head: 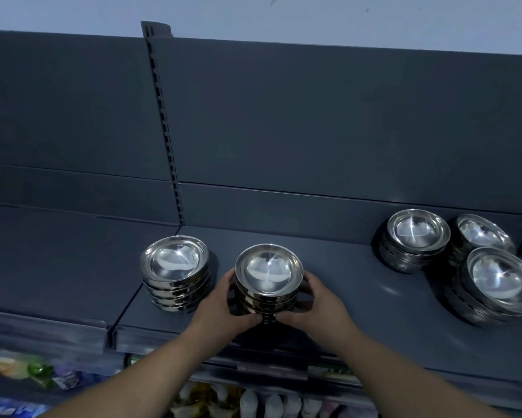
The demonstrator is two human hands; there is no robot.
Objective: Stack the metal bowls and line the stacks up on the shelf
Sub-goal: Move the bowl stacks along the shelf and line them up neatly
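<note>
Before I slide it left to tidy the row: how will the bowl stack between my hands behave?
The bowl stack looks rigid polished steel, so probably slippery. It stands several bowls tall, so it may shift or tip; both hands cupping its base should help.

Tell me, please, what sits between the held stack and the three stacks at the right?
Nothing: in the head view, only bare shelf separates the held stack from the three stacks.

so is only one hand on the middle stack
No, both are on it: the left hand and right hand cup the middle stack from either side on the shelf.
</note>
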